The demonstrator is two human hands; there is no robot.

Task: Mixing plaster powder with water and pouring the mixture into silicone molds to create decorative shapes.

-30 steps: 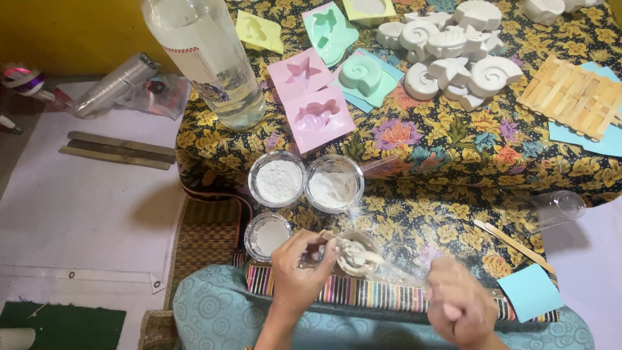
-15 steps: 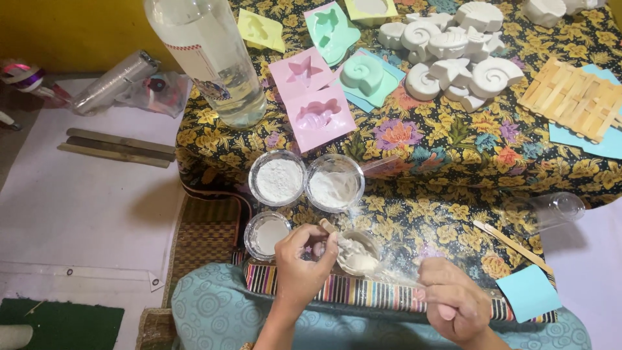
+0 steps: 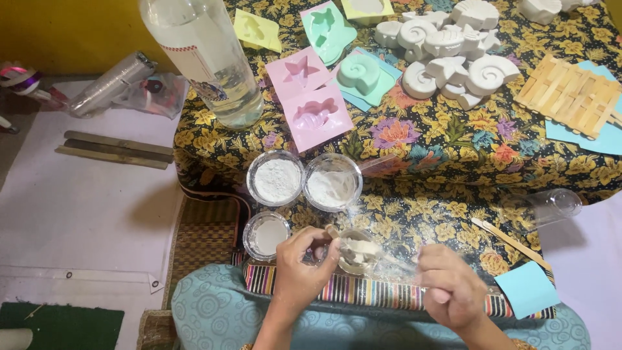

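Note:
My left hand grips a small clear cup holding thick white paste, low on the flowered cloth. My right hand is closed on a thin stick whose far end lies in the paste. Just behind the cup stand two clear cups of white powder, and a third smaller cup with white content sits left of my left hand.
A tall clear bottle stands at the back left. Pink moulds, green and yellow moulds and white plaster shells lie beyond. A panel of wooden sticks, a loose stick, an overturned clear cup and blue paper are at right.
My right hand has shifted a little with the stick in the paste. My left hand has kept hold of the cup.

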